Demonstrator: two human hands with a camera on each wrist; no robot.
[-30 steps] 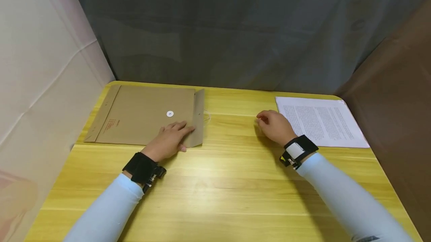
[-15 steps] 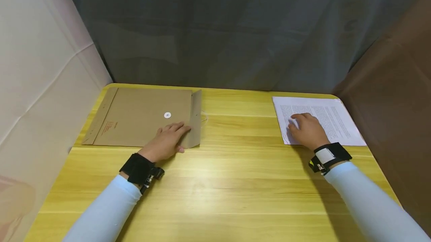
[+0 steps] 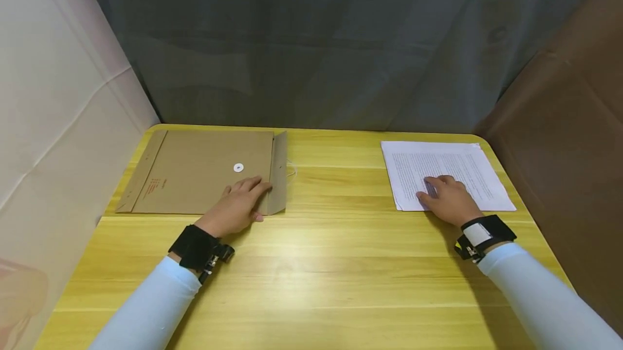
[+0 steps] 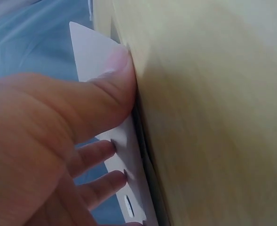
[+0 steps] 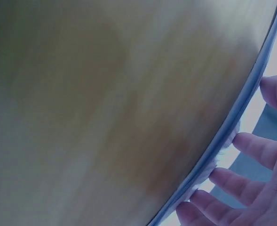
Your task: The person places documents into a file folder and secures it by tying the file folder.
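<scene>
Two hands apart | left hand flat, pinning brown envelope beside its raised flap | right hand fingers spread, pressing printed sheets on desk

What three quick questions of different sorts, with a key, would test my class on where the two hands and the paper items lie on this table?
1. True or false: the left hand rests on the brown envelope.
2. Which item does the right hand touch? A) the envelope's white button B) the printed sheets C) only bare table
3. Fill in: the envelope's flap is on the side ____ the printed sheets.

Key
1. True.
2. B.
3. Towards; the flap edge faces the sheets, with bare wood between.
</scene>
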